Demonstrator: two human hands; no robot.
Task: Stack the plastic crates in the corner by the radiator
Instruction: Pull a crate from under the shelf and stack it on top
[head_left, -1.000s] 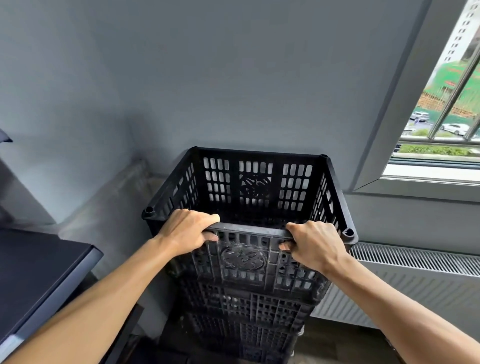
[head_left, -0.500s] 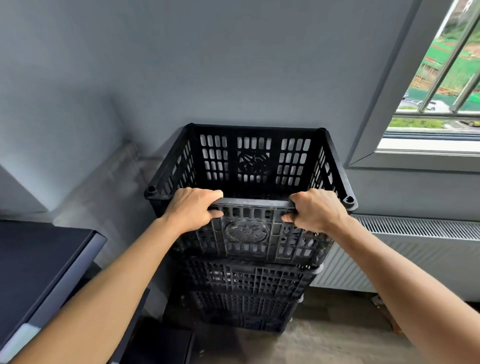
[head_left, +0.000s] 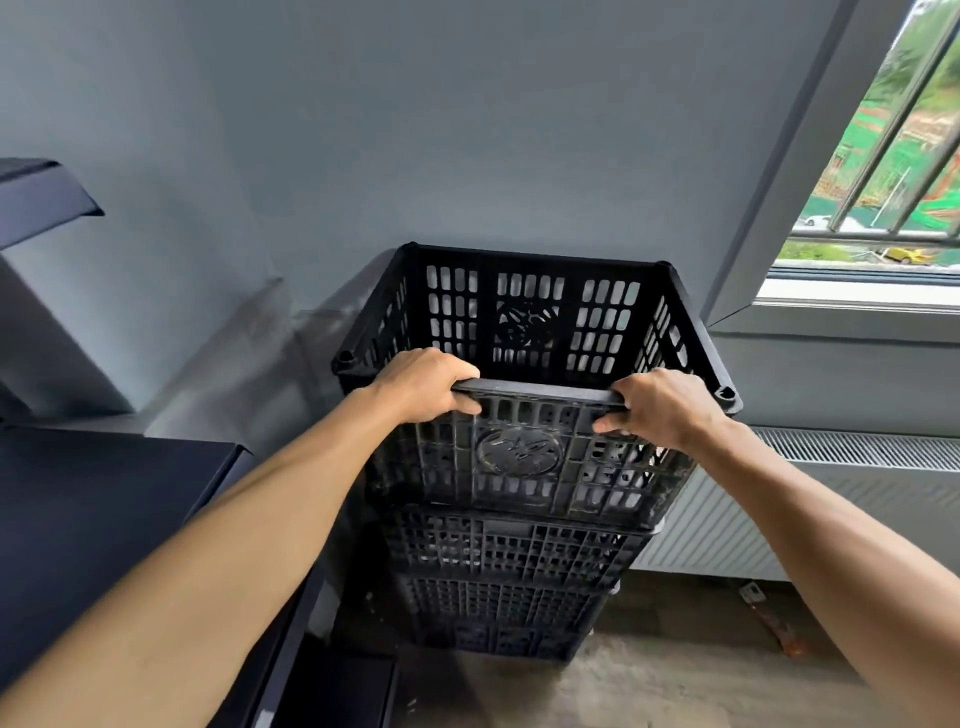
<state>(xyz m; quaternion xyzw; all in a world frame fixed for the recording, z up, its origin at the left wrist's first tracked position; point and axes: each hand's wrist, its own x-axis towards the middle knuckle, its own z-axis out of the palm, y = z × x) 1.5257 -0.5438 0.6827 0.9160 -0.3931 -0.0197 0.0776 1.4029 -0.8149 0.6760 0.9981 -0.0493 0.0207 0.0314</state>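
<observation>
Step in hand: seating the top crate (head_left: 519, 462) on the stack. It rests on two lower crates (head_left: 504, 551) in the corner, with the wall behind and the radiator (head_left: 841, 457) just to the right.

The left hand (head_left: 423, 384) and right hand (head_left: 660, 410) each grip the near rim, fingers curled over the edge.

The top crate appears level and nested. Whether it sits square on the far side cannot be told.

Next move: confirm the crate does not rock, then release both hands together.

Compared with a second ago, the grip is unchanged. The arms reach further out, and more of the bottom crate and floor (head_left: 675, 686) is visible.
</observation>
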